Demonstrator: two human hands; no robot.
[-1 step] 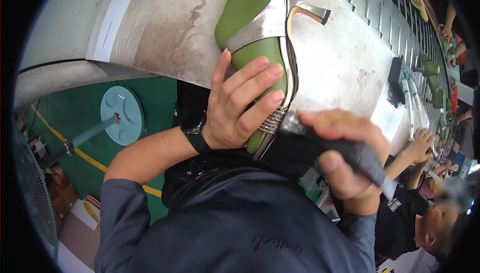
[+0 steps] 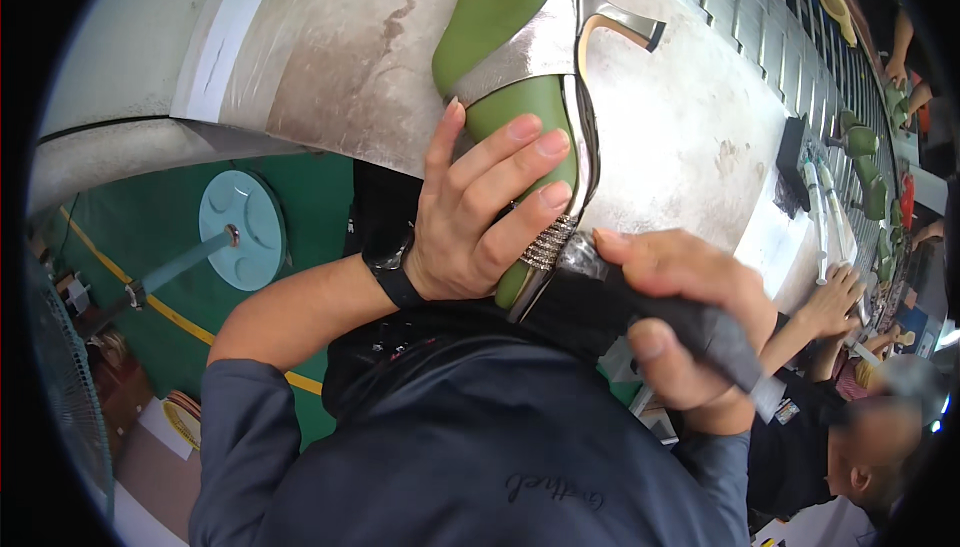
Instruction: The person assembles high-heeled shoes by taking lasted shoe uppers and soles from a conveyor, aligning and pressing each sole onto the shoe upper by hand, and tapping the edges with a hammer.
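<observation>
A silver high-heeled sandal (image 2: 540,52) is fitted on a green shoe last (image 2: 492,22), lying on its side with the heel pointing away to the right. My left hand (image 2: 475,202) wraps over the last from the left and holds it down, fingers across its middle. A glittery band (image 2: 549,244) crosses the toe part, close to my left fingertips. My right hand (image 2: 695,292) grips a dark wrapped hand tool (image 2: 700,332); its shiny grey end is at the sole edge beside the band. Whether that end touches the sole, I cannot tell.
The sandal rests at the front edge of a pale worktable (image 2: 690,137). Beyond it runs a slatted metal conveyor (image 2: 735,7). To the right are a black box (image 2: 790,152), more green lasts (image 2: 868,162) and a co-worker's hand (image 2: 835,302). A round blue base (image 2: 243,232) stands lower left.
The tool's shiny end has turned slightly against the sole edge, and my right hand has shifted a little left and down. My left hand keeps its hold on the last.
</observation>
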